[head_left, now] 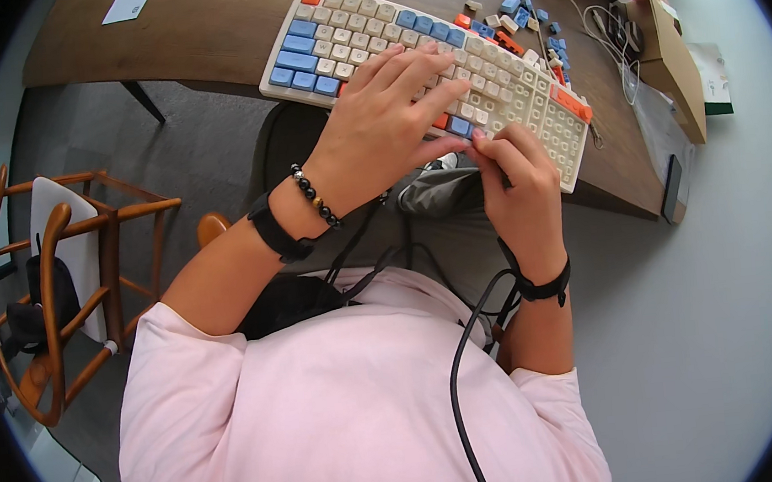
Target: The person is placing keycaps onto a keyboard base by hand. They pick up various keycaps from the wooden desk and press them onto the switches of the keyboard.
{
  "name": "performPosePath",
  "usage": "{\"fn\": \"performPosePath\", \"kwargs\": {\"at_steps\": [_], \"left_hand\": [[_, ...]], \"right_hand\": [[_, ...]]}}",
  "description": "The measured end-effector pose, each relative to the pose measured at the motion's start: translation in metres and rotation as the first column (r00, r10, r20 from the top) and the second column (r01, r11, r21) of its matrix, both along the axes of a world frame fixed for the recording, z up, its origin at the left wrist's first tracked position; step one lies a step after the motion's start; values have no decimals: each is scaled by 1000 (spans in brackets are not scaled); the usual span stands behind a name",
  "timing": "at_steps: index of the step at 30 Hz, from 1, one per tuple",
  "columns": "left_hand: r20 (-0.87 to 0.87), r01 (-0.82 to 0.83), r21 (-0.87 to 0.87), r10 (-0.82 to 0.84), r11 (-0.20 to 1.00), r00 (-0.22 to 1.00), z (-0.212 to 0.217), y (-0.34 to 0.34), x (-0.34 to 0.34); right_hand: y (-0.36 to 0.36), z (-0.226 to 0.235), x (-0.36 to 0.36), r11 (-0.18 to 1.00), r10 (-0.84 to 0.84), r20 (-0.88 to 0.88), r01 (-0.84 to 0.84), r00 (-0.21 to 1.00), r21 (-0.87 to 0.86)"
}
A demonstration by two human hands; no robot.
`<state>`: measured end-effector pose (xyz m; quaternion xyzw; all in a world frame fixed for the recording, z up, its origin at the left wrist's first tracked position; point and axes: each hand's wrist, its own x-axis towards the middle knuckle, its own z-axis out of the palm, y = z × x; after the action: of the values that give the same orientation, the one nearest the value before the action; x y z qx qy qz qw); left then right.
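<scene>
Covering the keyboard's (359, 37) middle rows, the left hand (384, 117) lies with fingers spread flat on the keys. The right hand (513, 175) pinches something too small to identify at the keyboard's near edge, on the wooden surface (202, 27).

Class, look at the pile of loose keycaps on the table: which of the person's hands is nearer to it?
Right. The right hand is at the keyboard's near edge, below the loose keycaps; the left hand lies further left.
</scene>
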<state>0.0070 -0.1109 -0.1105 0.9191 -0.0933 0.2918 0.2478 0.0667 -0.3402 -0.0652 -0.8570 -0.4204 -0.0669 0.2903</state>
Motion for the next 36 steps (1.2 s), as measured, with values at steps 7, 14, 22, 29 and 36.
{"fn": "performPosePath", "kwargs": {"at_steps": [7, 14, 22, 29, 36], "left_hand": [[-23, 24, 14, -23, 1000, 999, 8, 2, 0], [-85, 38, 73, -32, 997, 996, 22, 1, -5], [-159, 104, -138, -125, 985, 979, 80, 22, 57], [-454, 135, -98, -165, 986, 876, 89, 50, 146], [-623, 119, -154, -190, 981, 759, 84, 49, 168]], "right_hand": [[-3, 10, 3, 1000, -28, -41, 28, 999, -4], [-18, 28, 9, 999, 6, -291, 7, 957, 44], [-54, 45, 31, 987, -77, -263, 110, 962, 115], [-76, 62, 34, 988, -62, -177, 85, 982, 130], [-92, 77, 30, 983, -57, -157, 83, 986, 163]]}}
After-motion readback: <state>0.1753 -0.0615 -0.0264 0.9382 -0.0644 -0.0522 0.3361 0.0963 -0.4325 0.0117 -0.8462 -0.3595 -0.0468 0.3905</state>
